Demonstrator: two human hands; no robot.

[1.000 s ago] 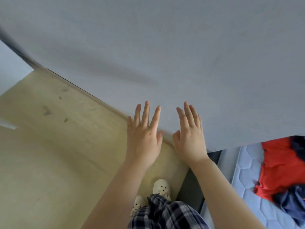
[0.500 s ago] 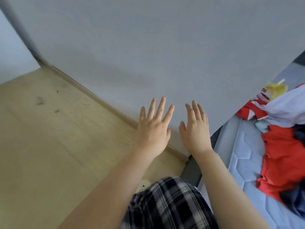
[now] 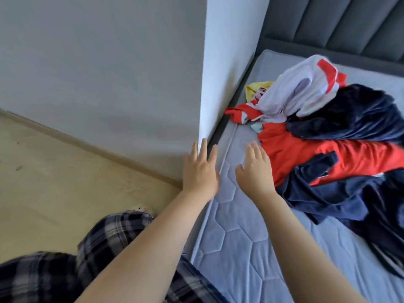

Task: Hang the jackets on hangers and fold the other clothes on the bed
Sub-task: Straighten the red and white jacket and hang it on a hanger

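Observation:
A heap of clothes lies on the quilted grey mattress (image 3: 236, 250). On top of the heap sits a white garment with red patches (image 3: 299, 92). A dark navy garment (image 3: 349, 119) lies right of it, a red garment (image 3: 323, 156) spreads below, and a yellow printed piece (image 3: 258, 89) pokes out behind. More navy cloth (image 3: 354, 204) trails toward the near right. My left hand (image 3: 200, 169) hovers with straight fingers over the bed's left edge, holding nothing. My right hand (image 3: 254, 169) is stretched out flat above the mattress, just left of the red garment and apart from it.
A white wall corner (image 3: 205, 84) juts out right beside the bed's left edge. Light wooden floor (image 3: 54, 176) lies to the left. A dark padded headboard (image 3: 341, 25) stands at the back. My plaid-trousered leg (image 3: 105, 243) is at the bed's near side.
My view has swung right from the floor and wall onto the bed, and the whole clothes heap has come into sight. Both hands stay flat and empty, now over the mattress edge.

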